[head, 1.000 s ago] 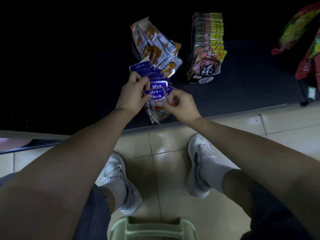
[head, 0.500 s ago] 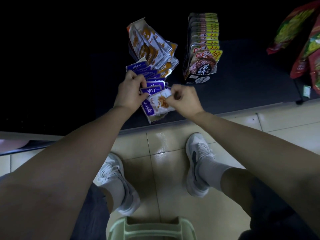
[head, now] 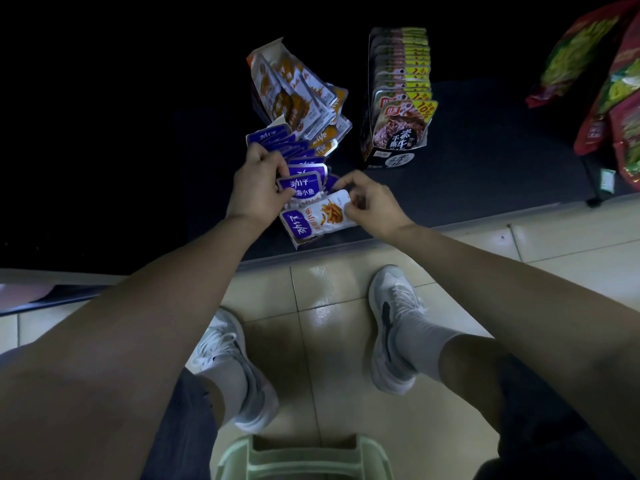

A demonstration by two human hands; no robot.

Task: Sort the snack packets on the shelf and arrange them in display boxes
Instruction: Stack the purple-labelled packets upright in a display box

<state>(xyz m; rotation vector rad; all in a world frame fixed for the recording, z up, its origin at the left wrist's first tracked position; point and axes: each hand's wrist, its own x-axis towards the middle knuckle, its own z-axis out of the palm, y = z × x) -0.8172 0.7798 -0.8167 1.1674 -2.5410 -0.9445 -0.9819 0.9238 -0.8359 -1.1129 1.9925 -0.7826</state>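
A row of purple and white fish snack packets point(head: 304, 183) stands in a low display box point(head: 301, 242) at the front of the dark bottom shelf point(head: 485, 174). My left hand point(head: 256, 188) grips the upright purple packets from the left. My right hand point(head: 367, 206) pinches the edge of one purple packet point(head: 317, 220) that lies sideways at the front of the box. Behind them, orange and white packets point(head: 298, 98) lean in a loose fan.
A black display box of dark beef-style packets point(head: 398, 109) stands to the right on the shelf. Red and green bags point(head: 606, 84) hang at the far right. My two white shoes stand on the tiled floor point(head: 311, 306), with a pale green stool point(head: 301, 459) below.
My right hand pulled one purple packet out of the row, turned it sideways and laid it at the front of the box. My left hand stayed on the row.
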